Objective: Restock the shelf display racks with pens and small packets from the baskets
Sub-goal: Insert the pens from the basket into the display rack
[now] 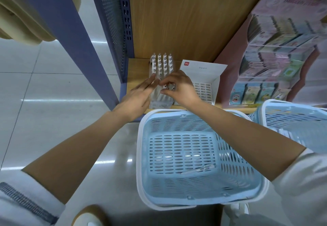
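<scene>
**A:** Grip on the right hand (180, 87) is curled in, thumb and fingers pinching the white pens (169, 88) at the front of the white plastic tiered pen rack (160, 102). The left hand (139, 96) is flat, fingers straight, laid against the rack's left side. The rack sits on the wooden shelf board (137, 70), near the front edge.

**B:** Nice. I'd use that flat hand as a brace so the rack can't slide, and drop each pen straight down into its own slot, not at a slant. Tight spot though: the open white cardboard display box (203, 70) is just beside it on the right. One clear pen (198, 170) lies in the light blue slotted plastic basket (177, 122) below. There's a second blue basket (292, 117) off right, and the pink packet display stand (265, 77) is behind that
</scene>
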Demonstrator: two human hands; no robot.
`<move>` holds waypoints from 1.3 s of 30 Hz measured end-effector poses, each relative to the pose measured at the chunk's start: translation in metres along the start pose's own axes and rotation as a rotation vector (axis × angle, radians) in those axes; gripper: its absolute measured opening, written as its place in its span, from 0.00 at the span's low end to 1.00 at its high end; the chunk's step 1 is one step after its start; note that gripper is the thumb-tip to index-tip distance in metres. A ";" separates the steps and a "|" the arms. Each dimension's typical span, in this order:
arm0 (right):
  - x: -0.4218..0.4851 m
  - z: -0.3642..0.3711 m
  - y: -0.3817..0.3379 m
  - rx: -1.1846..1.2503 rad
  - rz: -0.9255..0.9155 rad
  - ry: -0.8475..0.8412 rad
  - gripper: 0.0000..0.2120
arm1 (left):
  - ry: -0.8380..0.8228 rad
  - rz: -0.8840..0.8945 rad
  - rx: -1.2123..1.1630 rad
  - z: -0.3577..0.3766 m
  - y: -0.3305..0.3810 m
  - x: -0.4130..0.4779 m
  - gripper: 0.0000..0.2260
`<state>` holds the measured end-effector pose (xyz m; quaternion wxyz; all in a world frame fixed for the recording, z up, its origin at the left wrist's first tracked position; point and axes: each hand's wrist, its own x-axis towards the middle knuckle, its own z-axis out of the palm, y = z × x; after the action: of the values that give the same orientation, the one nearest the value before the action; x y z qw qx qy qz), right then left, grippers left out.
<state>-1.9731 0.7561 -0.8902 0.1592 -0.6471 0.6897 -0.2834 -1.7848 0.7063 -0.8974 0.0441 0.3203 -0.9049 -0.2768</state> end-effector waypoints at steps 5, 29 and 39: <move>0.005 0.003 0.003 0.009 0.105 0.035 0.11 | -0.002 -0.030 -0.004 -0.006 0.006 -0.003 0.27; -0.117 -0.077 -0.008 0.378 0.102 -0.247 0.08 | -0.132 0.339 0.212 0.012 0.083 -0.004 0.27; -0.180 0.008 0.081 0.031 0.314 -1.120 0.13 | -0.157 0.487 0.328 0.025 0.071 0.005 0.30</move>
<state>-2.0132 0.9319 -0.9717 0.5492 -0.5860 0.5838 0.1189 -1.8346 0.7605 -0.8812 -0.0133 0.0745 -0.9883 -0.1324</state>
